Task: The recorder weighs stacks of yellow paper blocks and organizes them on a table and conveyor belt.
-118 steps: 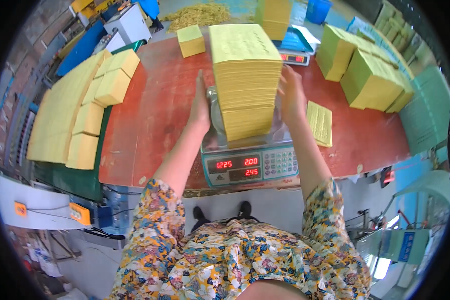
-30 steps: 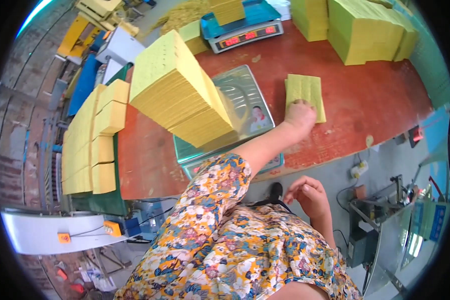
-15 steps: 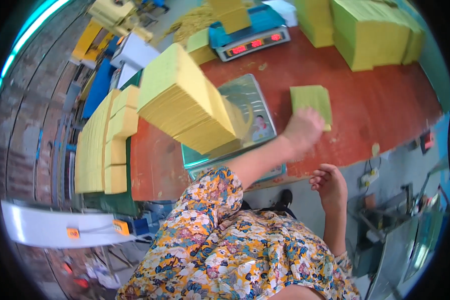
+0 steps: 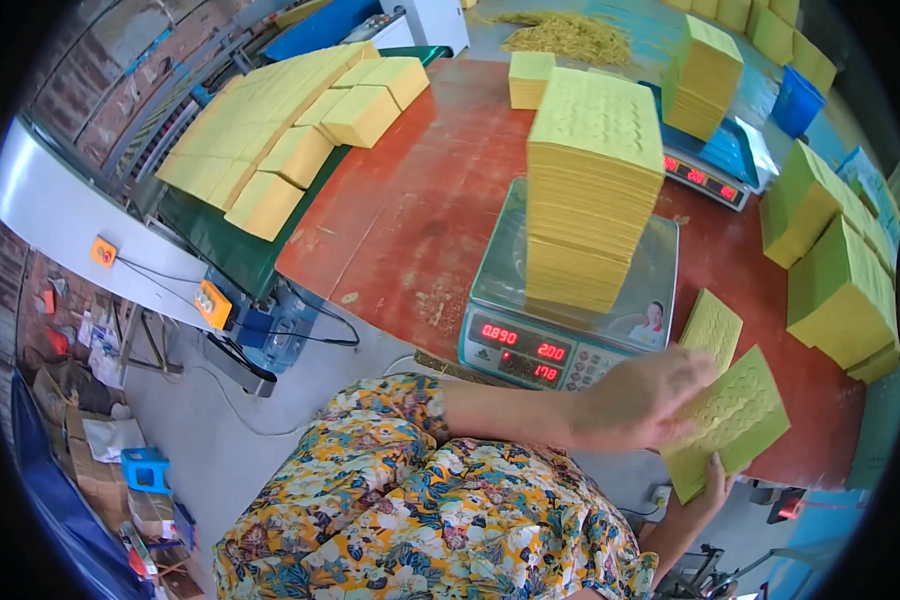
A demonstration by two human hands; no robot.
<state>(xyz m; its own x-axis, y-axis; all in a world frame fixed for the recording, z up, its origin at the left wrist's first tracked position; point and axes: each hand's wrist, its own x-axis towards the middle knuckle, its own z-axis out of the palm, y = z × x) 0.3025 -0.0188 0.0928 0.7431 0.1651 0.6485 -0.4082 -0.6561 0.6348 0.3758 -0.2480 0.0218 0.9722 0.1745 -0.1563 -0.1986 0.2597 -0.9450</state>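
Note:
My right hand grips a thin sheaf of yellow embossed paper from below, its thumb and fingers closed on the lower edge. The sheaf is tilted over the table's front edge. My left hand reaches across to the sheaf's left side; motion smears its fingers, so their grip is unclear. Behind the hands, another small pile of yellow paper lies on the table, partly covered. To the left, a tall stack of the same paper stands on a digital scale with a lit red display.
The red table carries a second scale with another paper stack on it. More paper blocks stand at the right. At the left, rows of yellow bundles lie on a green conveyor belt. A blue bin stands farther back.
My view has swung, showing more of the left side. The right hand has come up and now holds a paper sheaf; the left hand has drawn back from the table to meet it.

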